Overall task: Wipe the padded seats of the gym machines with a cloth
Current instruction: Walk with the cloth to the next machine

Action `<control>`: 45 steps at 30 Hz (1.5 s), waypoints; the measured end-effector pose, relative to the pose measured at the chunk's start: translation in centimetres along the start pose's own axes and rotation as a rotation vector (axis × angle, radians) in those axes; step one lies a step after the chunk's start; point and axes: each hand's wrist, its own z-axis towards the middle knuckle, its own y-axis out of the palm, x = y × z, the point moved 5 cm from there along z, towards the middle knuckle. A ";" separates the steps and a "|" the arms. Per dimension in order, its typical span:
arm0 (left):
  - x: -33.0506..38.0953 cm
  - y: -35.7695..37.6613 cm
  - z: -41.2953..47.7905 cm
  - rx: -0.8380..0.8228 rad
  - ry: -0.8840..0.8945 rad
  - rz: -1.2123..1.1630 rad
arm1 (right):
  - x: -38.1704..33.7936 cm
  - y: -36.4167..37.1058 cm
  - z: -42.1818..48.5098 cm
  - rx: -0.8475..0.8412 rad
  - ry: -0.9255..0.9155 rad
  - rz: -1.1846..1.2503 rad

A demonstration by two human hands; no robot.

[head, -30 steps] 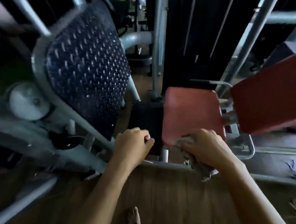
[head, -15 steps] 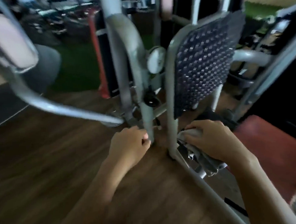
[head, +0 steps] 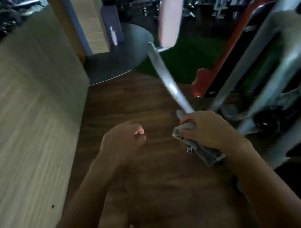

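Observation:
My right hand (head: pixel 211 129) grips a crumpled grey cloth (head: pixel 198 149) at centre right, above the wooden floor. The cloth hangs below my fingers. Just above that hand a curved grey metal bar (head: pixel 169 85) rises to a pale pink pad (head: pixel 169 18) at the top. My left hand (head: pixel 125 141) hangs in the middle with loosely curled fingers and holds nothing. No padded seat shows plainly; the view is blurred by motion.
A pale wooden wall or counter (head: pixel 29 120) fills the left side. Grey machine frame tubes (head: pixel 265 59) and a red post (head: pixel 205 83) crowd the right. Dark wooden floor (head: pixel 150 192) lies below, with a grey round mat (head: pixel 119 63) and green turf (head: pixel 187 59) beyond.
The view has swung left, away from the red seat and the studded black backrest. My right hand still carries the cloth. My left hand has come off the machine frame and hangs free.

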 end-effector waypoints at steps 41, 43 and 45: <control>-40.2 -18.9 64.1 -0.137 0.081 0.146 | -25.3 2.9 72.8 0.064 0.071 0.017; -40.7 -18.9 67.6 -0.155 0.159 0.166 | -24.6 2.4 74.8 0.109 0.141 0.053; -40.5 -18.6 71.0 -0.156 0.230 0.179 | -23.5 2.0 76.5 0.136 0.194 0.084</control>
